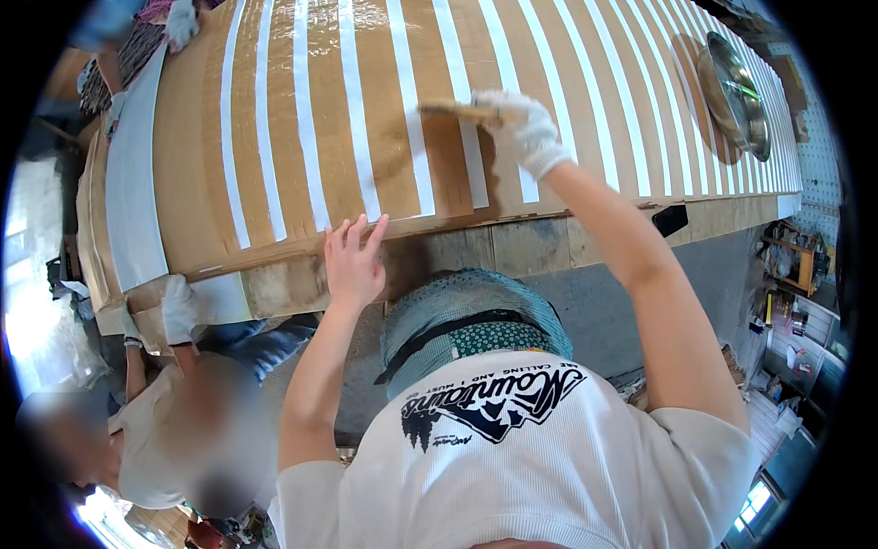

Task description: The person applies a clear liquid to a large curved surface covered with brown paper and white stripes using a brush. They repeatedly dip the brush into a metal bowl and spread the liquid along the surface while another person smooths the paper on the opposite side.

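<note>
Only partly visible, a tan tool [450,111] in the right hand [526,134]

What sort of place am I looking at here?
Probably a workshop, judging by the long brown surface with parallel white strips, the round silver metal basin on it, and the brown wooden shelf at the right.

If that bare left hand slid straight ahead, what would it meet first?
The left hand would probably meet a flat white strip on the glossy brown sheet first, though depth is unclear.
</note>
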`<control>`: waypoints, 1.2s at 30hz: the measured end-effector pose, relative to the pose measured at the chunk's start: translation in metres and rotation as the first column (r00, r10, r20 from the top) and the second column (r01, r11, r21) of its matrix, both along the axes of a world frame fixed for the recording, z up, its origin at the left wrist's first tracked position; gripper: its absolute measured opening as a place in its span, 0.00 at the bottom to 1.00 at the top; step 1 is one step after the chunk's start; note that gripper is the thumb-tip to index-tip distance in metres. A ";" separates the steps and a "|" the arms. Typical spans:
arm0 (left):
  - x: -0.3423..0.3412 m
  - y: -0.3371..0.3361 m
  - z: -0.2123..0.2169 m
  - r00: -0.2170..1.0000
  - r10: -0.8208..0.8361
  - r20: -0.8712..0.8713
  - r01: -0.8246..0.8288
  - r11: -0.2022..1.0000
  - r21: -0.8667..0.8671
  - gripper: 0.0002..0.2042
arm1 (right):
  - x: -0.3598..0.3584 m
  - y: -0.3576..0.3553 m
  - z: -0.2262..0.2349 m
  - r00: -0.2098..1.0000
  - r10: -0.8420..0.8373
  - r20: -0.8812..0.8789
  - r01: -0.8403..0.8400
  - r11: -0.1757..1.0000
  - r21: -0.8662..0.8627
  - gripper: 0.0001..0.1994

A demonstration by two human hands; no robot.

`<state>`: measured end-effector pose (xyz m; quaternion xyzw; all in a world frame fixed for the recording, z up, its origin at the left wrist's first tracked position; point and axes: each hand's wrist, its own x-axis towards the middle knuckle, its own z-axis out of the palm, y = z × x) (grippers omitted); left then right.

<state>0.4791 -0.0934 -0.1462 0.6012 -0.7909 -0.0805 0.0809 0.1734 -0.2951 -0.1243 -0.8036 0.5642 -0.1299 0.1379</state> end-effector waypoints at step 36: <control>0.005 -0.010 0.001 1.000 0.021 -0.011 -0.018 0.978 0.210 0.39 | 0.058 -0.348 -0.002 0.958 -0.217 -0.188 0.175 0.960 -0.216 0.21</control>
